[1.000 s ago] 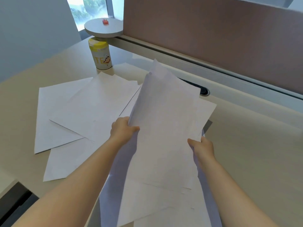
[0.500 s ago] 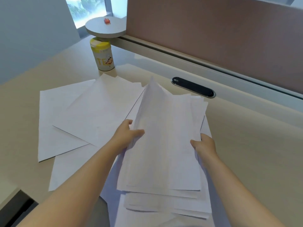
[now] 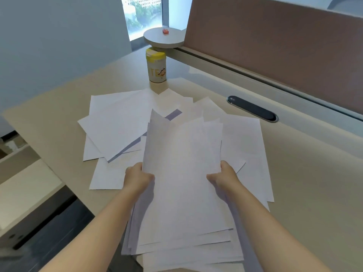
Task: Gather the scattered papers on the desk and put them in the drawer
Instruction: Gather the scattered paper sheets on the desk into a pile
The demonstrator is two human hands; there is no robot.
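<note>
- A loose stack of papers is gripped at its two sides: the left hand is closed on the left edge, the right hand on the right edge.
- The gathering step looks about halfway done; the stack's edges are uneven.
- More sheets lie overlapping on the desk, beyond and left of the stack.
- Next, these need collecting and squaring.
- Farther back stands a yellow-lidded jar; no drawer is clearly visible.

Single head-worn view, angled forward and down, close over the desk
</note>
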